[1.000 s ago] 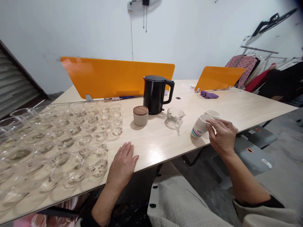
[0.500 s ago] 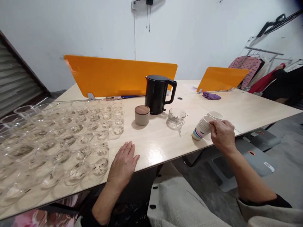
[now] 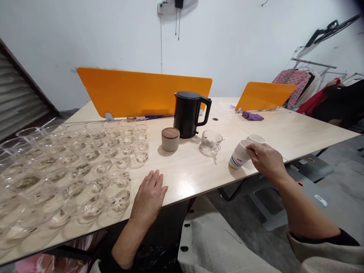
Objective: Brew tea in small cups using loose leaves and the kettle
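My left hand (image 3: 149, 195) lies flat at the table's front edge, fingers stretched out, holding nothing. It is closest to the rows of clear cups (image 3: 119, 197), which have dark bits in the bottom. At the right, my right hand (image 3: 267, 159) pinches the rim of a tilted stack of paper cups (image 3: 238, 156) with coloured stripes. Behind that stack shows the white rim of another paper cup (image 3: 257, 138), partly hidden by my hand. A ribbed glass cup (image 3: 212, 140) with a thin spoon or stick in it stands on a saucer to the left of the stacks.
A black electric kettle (image 3: 187, 113) stands mid-table beside a grey jar (image 3: 170, 142) with a brown lid. Orange dividers (image 3: 136, 93) rise at the back. A purple cloth (image 3: 252, 116) lies at the back right. Grey stools (image 3: 307, 189) stand beyond the table's front edge.
My right hand has shifted slightly left and leans further over the paper cups, its fingers still at the rim. My left hand stays in place.
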The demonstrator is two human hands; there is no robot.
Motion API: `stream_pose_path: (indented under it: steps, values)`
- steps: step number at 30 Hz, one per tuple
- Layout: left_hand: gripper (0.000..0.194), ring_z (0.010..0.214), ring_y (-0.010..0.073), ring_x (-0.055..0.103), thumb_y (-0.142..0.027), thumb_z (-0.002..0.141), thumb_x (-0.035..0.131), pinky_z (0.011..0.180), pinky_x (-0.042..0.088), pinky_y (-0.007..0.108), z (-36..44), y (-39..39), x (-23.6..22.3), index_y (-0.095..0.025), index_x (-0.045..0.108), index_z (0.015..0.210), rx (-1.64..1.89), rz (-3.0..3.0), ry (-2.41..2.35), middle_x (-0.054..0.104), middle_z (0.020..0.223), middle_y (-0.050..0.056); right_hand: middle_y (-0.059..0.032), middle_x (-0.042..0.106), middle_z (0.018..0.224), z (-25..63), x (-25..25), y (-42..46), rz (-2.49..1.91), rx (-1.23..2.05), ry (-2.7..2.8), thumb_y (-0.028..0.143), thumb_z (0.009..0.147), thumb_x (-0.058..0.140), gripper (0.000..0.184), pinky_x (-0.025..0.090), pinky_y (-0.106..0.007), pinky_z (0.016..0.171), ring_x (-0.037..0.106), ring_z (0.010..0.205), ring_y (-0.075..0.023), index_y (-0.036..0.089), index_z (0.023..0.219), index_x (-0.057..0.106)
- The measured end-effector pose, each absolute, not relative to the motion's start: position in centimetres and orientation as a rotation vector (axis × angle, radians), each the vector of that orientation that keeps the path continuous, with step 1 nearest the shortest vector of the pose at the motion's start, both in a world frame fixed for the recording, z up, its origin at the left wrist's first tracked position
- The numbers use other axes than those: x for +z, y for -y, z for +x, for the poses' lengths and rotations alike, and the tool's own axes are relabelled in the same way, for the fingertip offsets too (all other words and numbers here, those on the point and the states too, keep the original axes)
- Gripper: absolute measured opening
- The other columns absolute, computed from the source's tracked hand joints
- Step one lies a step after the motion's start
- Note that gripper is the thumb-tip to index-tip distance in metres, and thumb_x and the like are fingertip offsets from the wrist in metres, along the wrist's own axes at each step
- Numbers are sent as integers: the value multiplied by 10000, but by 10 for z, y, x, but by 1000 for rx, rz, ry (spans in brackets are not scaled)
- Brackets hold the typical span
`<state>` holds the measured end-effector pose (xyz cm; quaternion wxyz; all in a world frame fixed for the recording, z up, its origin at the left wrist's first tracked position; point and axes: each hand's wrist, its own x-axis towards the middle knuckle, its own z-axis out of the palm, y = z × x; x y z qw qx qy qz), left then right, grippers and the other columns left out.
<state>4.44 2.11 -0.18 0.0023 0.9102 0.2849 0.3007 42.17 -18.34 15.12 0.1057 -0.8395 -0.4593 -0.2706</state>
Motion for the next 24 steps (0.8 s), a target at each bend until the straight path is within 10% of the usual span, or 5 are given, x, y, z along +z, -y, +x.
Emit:
stream_pose_path:
  steps: [9,17,24]
  values:
    - [648,1490,285,453,-357,958,691,1214,450,465,155,37,71,-169,444,1527,707,2481,-143,483,1600,163,-113,751,891,407,148,182,-2370,-862,1343,301,942,533,244,401,-337,634,677,864,-274,197,939,755]
    - [1063,1507,401,407,-443,732,899,1210,401,560,286,41,65,-103,343,1572,579,2078,-219,373,1634,275,-76,709,782,386,147,179,-2371,-942,1414,263,968,557,220,307,-313,584,663,827,-236,210,863,742]
    - [791,1139,321,686,-456,704,875,959,555,450,334,51,70,-234,523,1377,701,1885,-220,718,1274,91,-50,711,772,390,146,184,-2308,-911,1411,244,944,597,167,345,-308,610,663,821,-231,213,860,739]
